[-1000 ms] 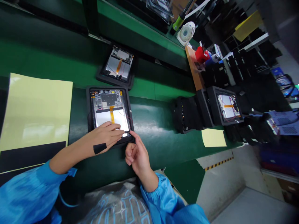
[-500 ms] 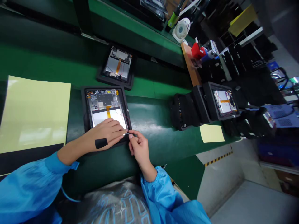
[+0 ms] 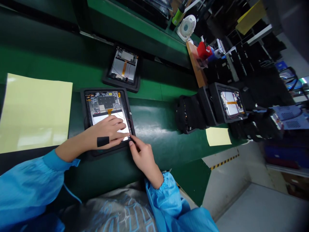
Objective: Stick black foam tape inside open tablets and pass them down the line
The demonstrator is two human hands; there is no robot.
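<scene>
An opened tablet [image 3: 106, 102] with its circuit board and silvery-white battery [image 3: 120, 115] exposed lies in a black foam tray [image 3: 84, 98] in front of me. My left hand [image 3: 106, 129] lies across the battery, fingers stretched toward the tablet's lower right corner; a black patch [image 3: 103, 141] sits on the back of it. At that corner my right hand [image 3: 143, 156] is closed, thumb and index finger close together beside the left fingertips. What they pinch, if anything, is too small to make out. Thin red wires run along the tablet's right side.
Behind is a second opened tablet [image 3: 124, 66] in a foam tray. A yellow sheet [image 3: 36, 112] lies at left. To the right stand stacked black foam trays [image 3: 207, 108], with a smaller yellow sheet [image 3: 218, 136] in front. A white fan [image 3: 186, 27] stands on the shelf.
My right thumb and index finger have shifted slightly left and spread a little at the tablet's corner. My left hand has moved slightly up and left, still on the battery.
</scene>
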